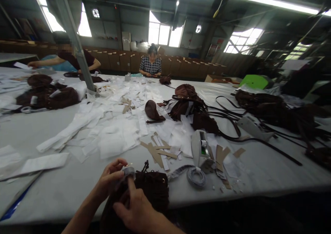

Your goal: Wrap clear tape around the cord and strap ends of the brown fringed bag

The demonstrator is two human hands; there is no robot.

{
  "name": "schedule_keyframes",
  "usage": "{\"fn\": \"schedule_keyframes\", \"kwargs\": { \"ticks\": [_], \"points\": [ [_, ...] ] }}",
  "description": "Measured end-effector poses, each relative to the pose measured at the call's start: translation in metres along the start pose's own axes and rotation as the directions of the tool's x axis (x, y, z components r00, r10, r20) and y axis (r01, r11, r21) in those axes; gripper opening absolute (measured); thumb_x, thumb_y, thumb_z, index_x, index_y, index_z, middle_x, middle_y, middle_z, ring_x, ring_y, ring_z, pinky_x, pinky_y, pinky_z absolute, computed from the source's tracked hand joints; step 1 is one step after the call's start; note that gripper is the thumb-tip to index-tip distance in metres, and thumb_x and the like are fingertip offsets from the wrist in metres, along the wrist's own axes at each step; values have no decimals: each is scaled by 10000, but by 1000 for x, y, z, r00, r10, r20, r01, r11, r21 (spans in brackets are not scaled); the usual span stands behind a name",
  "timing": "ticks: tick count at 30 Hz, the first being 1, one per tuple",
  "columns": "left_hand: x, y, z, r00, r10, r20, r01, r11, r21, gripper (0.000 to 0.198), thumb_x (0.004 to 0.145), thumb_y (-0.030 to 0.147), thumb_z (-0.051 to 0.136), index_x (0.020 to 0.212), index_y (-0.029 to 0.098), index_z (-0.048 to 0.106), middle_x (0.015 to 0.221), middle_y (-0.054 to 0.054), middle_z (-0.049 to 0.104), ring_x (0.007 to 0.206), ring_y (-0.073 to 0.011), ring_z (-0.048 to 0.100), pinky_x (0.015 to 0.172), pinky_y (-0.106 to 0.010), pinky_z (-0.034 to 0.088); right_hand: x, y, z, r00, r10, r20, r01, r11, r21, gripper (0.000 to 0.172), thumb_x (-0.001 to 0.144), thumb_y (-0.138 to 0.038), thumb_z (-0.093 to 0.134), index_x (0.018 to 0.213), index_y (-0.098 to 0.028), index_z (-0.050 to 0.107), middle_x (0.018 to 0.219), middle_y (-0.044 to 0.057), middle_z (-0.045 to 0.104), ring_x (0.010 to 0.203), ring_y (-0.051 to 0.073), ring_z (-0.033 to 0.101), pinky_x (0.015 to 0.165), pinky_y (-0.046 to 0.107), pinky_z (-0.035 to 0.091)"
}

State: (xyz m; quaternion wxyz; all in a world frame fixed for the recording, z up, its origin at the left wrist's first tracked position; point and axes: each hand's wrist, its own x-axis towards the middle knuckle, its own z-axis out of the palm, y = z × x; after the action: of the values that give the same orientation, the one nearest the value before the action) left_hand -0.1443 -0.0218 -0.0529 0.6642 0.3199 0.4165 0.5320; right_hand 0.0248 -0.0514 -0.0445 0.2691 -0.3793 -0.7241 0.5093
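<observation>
Head view: by near edge of table [60, 191], my left hand [109, 179] pinches grey wrapping [128, 171]; right hand [139, 204], thumb wide, forefinger touching it (smoothing step, probably). Next move likely needs steady pinch.

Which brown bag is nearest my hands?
The brown bag at the near edge of the table, by your left hand and right hand; other brown bags lie farther back.

bag [155, 189] — at near edge of table [271, 168] | coil [196, 177] — right of bag | paper [116, 144] behind bag
</observation>
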Motion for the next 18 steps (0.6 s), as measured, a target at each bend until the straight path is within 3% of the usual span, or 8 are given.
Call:
{"fn": "schedule_keyframes", "kwargs": {
  "ticks": [3,5,6,8,10,13,14,18],
  "points": [
    [14,5,-16,974,73,-212,-46,991,129,435,673,429,724,1000,200,552,695,9,634,389,-80,445,380,-179,319,1,16,-29,965,38,-258,-41,999,-8,468,864,-380,499,1289,-184,510,769,19,684,607,141,614,605,236,473],
    [22,12,-25,954,138,-268,-34,933,358,446,690,468,699,1020,192,581,789,-31,665,529,-149,577,482,-236,433,12,31,-54,833,197,-516,-252,967,-37,498,887,-452,429,1241,-124,554,712,35,661,583,158,601,572,253,458],
    [24,16,-28,935,212,-285,-45,867,496,451,679,476,702,1014,190,606,870,-62,673,643,-194,622,547,-271,472,20,39,-64,807,226,-546,-333,937,-105,520,869,-482,447,1200,-106,587,669,34,649,588,171,598,575,263,448],
    [22,21,-27,859,407,-311,-79,705,705,444,660,479,710,997,196,647,1006,-97,657,803,-246,633,633,-306,495,39,51,-76,836,235,-496,-365,913,-182,481,811,-502,536,1038,-101,677,582,27,619,567,182,584,557,268,420],
    [14,20,-18,828,457,-325,-86,675,733,421,693,507,679,979,199,656,966,-91,658,759,-233,630,596,-295,486,56,54,-77,906,197,-374,-297,926,-233,339,750,-449,632,812,-127,719,515,9,584,524,166,557,529,253,385],
    [-6,3,3,950,99,-297,50,889,455,471,745,610,600,873,161,652,719,-62,646,538,-173,595,453,-242,422,69,46,-66,971,105,-215,-166,943,-289,185,736,-300,650,622,-156,674,517,-7,567,527,139,532,534,235,364],
    [-13,-6,10,959,-59,-277,148,938,314,514,737,647,589,835,146,647,677,-65,642,506,-162,587,433,-229,409,68,42,-62,981,72,-182,-126,944,-305,171,751,-263,625,618,-161,663,548,-3,576,558,138,536,557,235,373],
    [-27,-41,28,855,-499,-144,465,859,-216,629,709,736,552,792,118,632,688,-99,660,604,-176,636,567,-274,509,31,33,-46,996,-89,5,85,936,-342,181,795,-141,508,802,-189,682,829,43,649,744,152,579,686,248,432]
  ]
}}
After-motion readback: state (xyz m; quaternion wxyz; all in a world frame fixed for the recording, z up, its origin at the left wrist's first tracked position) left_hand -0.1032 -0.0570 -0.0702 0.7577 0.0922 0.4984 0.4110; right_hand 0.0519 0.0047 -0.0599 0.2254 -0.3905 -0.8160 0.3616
